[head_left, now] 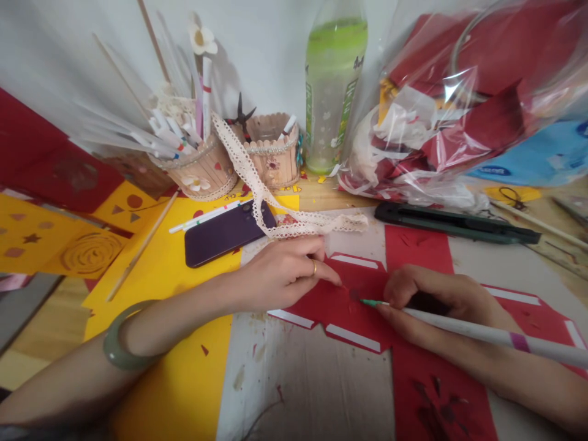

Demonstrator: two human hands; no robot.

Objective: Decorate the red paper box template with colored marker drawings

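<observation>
Nearest, a yellow sheet (179, 386) is laid at left, a grey board (312, 386) at centre, and a red strip with cut-outs (408, 367) to its right. A green bangle (113, 346) is worn on the left forearm. A red paper piece (367, 275), edged with white strips, is placed mid-desk (321, 197) between both hands. It is pressed by the index finger of the left hand (285, 272), other fingers loosely bent. A white pen (463, 324) is pinched in the right hand (441, 300), green tip pointed at the piece's middle; contact can't be told. Just beyond, a dark phone (220, 239) is seen on the yellow sheet, partly overlapped by a lace ribbon (307, 226); a black cutter (454, 223) is laid across the red strip. At the back, two wooden holders are lined up, the left one (202, 171) packed with pens, pliers (241, 116) propped at the right one (275, 162). Next to them, a green-topped bottle (335, 98) is stood upright, then a stuffed clear bag (459, 110) and a blue packet (542, 153).
</observation>
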